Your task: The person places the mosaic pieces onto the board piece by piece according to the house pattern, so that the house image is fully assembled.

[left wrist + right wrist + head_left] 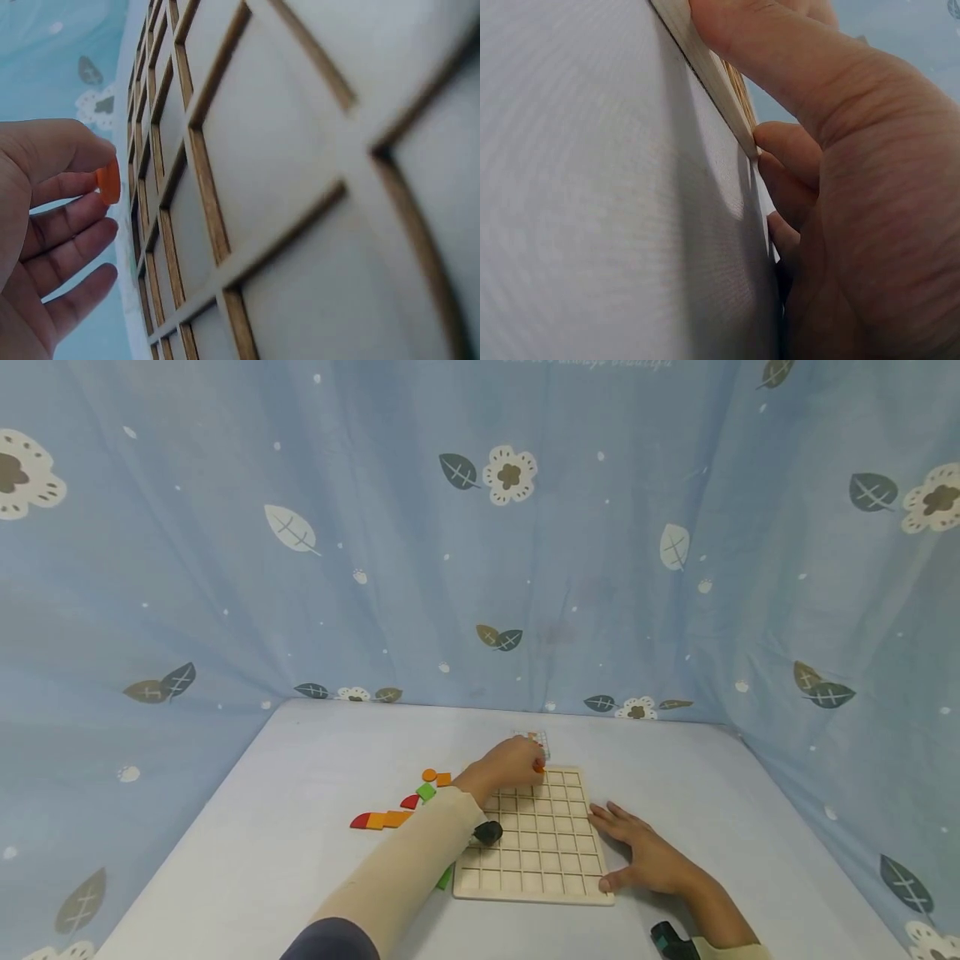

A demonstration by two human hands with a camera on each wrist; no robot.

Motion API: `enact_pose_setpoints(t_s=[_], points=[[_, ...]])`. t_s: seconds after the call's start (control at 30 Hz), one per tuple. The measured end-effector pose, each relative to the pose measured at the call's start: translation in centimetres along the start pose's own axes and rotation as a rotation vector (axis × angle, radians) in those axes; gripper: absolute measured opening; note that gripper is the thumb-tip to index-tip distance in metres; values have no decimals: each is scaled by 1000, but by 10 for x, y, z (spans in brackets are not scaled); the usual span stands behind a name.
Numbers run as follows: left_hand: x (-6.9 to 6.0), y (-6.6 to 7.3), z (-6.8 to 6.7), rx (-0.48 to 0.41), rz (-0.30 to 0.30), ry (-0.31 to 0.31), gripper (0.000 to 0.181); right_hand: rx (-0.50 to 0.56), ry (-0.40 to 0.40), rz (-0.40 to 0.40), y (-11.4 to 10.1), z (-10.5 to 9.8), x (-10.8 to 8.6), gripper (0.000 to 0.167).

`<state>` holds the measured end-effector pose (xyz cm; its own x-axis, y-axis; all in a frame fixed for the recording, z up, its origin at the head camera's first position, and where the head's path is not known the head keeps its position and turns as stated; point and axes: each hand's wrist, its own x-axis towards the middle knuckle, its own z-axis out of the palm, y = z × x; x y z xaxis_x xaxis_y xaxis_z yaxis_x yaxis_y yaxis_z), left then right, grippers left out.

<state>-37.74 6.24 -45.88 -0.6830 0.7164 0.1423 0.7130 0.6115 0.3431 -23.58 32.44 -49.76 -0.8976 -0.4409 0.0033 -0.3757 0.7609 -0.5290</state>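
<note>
My left hand (512,763) reaches over the far part of a wooden grid board (534,860). Between thumb and index finger it pinches a small orange piece (109,180), thin and seen edge-on in the left wrist view; its full outline is hidden. The other fingers are spread away from it. My right hand (637,856) lies beside the board's right edge with fingers extended. Its thumb (757,45) touches the board's near right rim, and fingertips meet the side farther along. The visible squares of the board hold no pieces.
Left of the board lie orange pieces (397,819), red pieces (409,802) and a green piece (426,792), some partly hidden by the left forearm. A printed card (545,745) lies behind the board. A patterned curtain (570,568) hangs at the table's back.
</note>
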Motion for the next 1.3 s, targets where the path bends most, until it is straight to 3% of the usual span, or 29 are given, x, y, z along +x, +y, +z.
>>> enact_pose_setpoints(t_s=[0.17,0.27,0.4,0.57,0.8,1.17,1.3], points=[[6,0,4,-15,19,-11,38,-1,-2,-5,-2,-1,0,108],[8,-1,6,-19,20,-17,40,4,-5,-8,-2,-1,0,108],[8,-1,6,-15,8,-38,33,12,-9,-12,-2,-1,0,108],[7,1,3,-7,-8,-68,3,18,-4,-11,1,0,1,108],[3,6,-2,4,-57,-85,9,11,-7,9,3,1,1,108],[3,1,0,-10,-46,-75,5,3,-9,6,2,0,2,108],[-1,1,-1,-1,-36,-80,11,5,-7,8,2,0,1,108]])
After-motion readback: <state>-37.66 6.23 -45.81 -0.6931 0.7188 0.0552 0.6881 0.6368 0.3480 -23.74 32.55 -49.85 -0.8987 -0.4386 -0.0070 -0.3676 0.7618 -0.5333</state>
